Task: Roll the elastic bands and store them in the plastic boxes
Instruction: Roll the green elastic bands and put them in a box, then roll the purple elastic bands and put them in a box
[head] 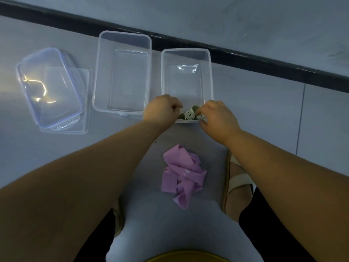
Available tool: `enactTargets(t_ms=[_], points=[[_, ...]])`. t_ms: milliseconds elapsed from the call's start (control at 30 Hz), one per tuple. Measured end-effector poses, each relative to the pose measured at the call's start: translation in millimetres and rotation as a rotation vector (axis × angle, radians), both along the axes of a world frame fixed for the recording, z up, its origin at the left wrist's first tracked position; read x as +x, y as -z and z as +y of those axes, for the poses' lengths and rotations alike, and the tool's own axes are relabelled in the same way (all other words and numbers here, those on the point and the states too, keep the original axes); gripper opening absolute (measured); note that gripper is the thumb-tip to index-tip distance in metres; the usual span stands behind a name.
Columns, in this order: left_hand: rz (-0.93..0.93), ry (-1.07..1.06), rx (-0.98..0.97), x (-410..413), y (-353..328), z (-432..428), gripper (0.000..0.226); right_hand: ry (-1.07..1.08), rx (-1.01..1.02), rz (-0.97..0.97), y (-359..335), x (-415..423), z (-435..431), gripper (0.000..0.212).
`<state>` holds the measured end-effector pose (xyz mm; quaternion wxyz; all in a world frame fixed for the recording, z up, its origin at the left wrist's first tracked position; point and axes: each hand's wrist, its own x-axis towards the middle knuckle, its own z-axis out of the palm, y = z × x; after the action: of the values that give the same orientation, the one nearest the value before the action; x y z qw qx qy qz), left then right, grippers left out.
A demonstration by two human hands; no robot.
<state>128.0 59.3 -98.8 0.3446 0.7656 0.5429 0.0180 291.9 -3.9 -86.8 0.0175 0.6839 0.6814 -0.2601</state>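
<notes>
Two clear plastic boxes stand on the grey floor: a larger one (122, 72) on the left and a smaller one (187, 76) on the right. At the near end of the smaller box lie rolled pale green elastic bands (189, 114). My left hand (162, 107) rests with fingers curled at the box's near left corner, touching the rolls. My right hand (217, 118) pinches a green roll at the near right corner. A loose pile of pink elastic bands (182, 174) lies on the floor between my arms.
Two clear lids (51, 87) lie stacked at the left. A dark baseboard (245, 55) runs diagonally behind the boxes. My sandalled foot (238, 182) is just right of the pink pile, and my knees are at the bottom.
</notes>
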Motion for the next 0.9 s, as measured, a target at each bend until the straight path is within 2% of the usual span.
enactTargets(t_ms=[100, 167, 333, 400, 533, 633, 800, 900], points=[[-0.011, -0.093, -0.149, -12.1, -7.2, -19.7, 0.024, 0.106, -0.100, 0.120, -1.5, -14.6, -23.9, 0.025], [0.051, -0.093, -0.274, -18.9, -5.1, -38.2, 0.024, 0.170, -0.220, 0.165, 2.6, -24.1, -41.3, 0.026], [0.234, -0.161, -0.539, -31.0, 20.0, -98.2, 0.042, 0.361, -0.536, 0.196, 31.8, -44.8, -79.0, 0.059], [0.229, -0.193, -0.599, -27.1, 30.3, -119.1, 0.047, 0.487, -0.601, 0.303, 44.4, -52.8, -90.7, 0.061], [0.138, -0.278, -0.649, -11.9, 36.6, -133.6, 0.044, 0.537, -0.594, 0.432, 61.6, -62.3, -105.5, 0.048], [0.153, -0.270, -0.648, -9.9, 37.7, -130.8, 0.037, 0.485, -0.594, 0.393, 65.8, -66.7, -107.0, 0.019], [0.214, -0.265, -0.614, -26.6, 37.4, -124.7, 0.025, 0.532, -0.576, 0.303, 45.5, -61.9, -99.7, 0.030], [0.159, -0.349, -0.637, -34.0, 26.6, -120.3, 0.025, 0.582, -0.530, 0.272, 33.4, -54.7, -94.7, 0.032]])
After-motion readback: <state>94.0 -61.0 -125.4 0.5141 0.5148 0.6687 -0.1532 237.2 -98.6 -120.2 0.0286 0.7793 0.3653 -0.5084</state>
